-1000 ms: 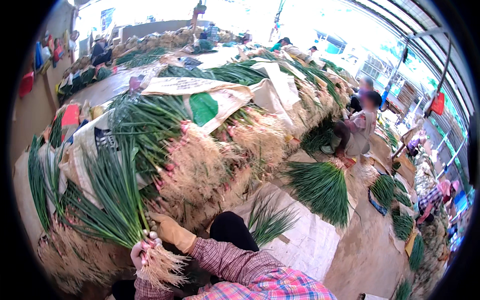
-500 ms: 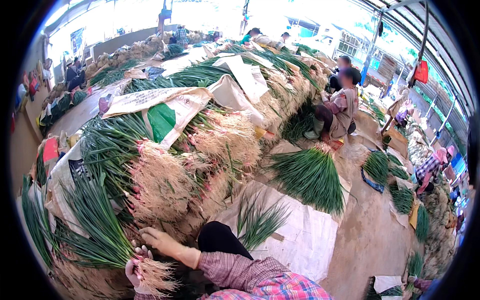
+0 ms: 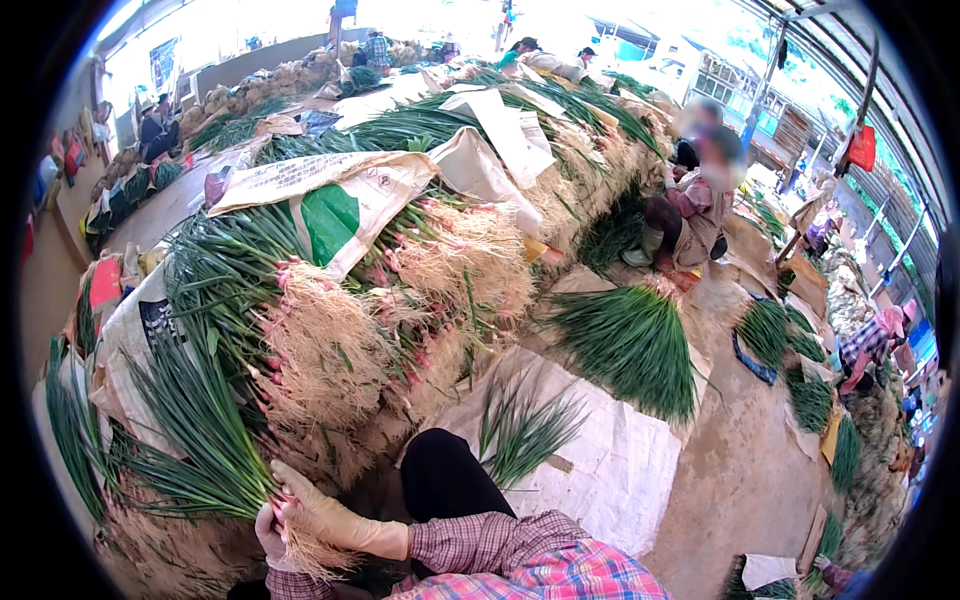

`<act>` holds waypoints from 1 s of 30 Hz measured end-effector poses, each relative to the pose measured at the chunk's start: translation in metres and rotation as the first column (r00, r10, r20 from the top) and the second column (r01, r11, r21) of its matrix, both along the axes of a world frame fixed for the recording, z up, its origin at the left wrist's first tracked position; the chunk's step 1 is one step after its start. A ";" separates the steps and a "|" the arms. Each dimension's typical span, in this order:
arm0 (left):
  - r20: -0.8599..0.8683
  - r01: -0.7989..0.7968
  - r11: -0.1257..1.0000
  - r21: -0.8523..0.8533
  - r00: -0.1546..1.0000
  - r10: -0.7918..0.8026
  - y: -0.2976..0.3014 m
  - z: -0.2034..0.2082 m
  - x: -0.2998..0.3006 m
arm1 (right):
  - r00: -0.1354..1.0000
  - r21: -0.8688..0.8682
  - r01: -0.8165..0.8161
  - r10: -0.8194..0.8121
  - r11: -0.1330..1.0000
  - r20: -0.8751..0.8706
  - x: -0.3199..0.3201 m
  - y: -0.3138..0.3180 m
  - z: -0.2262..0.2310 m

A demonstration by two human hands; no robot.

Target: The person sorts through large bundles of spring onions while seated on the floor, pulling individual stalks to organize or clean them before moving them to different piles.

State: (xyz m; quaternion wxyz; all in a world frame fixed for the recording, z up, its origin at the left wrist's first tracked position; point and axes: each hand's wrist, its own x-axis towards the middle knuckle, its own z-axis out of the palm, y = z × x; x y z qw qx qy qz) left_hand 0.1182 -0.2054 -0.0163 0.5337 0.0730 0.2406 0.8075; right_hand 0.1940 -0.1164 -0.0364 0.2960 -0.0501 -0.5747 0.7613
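A bunch of green onions [image 3: 215,450] with long dark leaves and pale, stringy roots is at the lower left. My left hand [image 3: 270,535], in a pale glove, grips it from below near the pinkish bulbs. From above, my right hand [image 3: 318,512], in a cream glove, closes round the same bulbs, its fingertips partly hidden. The roots hang beneath both hands. Right behind the bunch rises a large heap of green onions [image 3: 325,350], its tan roots facing me. A printed white sack with a green patch [image 3: 330,222] lies over the top of the heap.
A few loose green onions [image 3: 525,430] rest on a white sheet [image 3: 610,480] to the right of my dark-clad knee [image 3: 450,475]. A fanned bundle [image 3: 630,345] lies beyond it. Another person [image 3: 690,205] sits beside the heap. More bundles [image 3: 765,335] line the right.
My right hand has come down from the heap's edge onto the bunch and closed round its bulbs. The left hand still grips it. The view has shifted slightly.
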 end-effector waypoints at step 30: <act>-0.246 -0.010 0.975 -0.223 0.968 -0.046 -0.016 0.006 -0.005 | 0.934 0.714 0.050 -0.286 0.698 0.214 -0.001 -0.003 0.048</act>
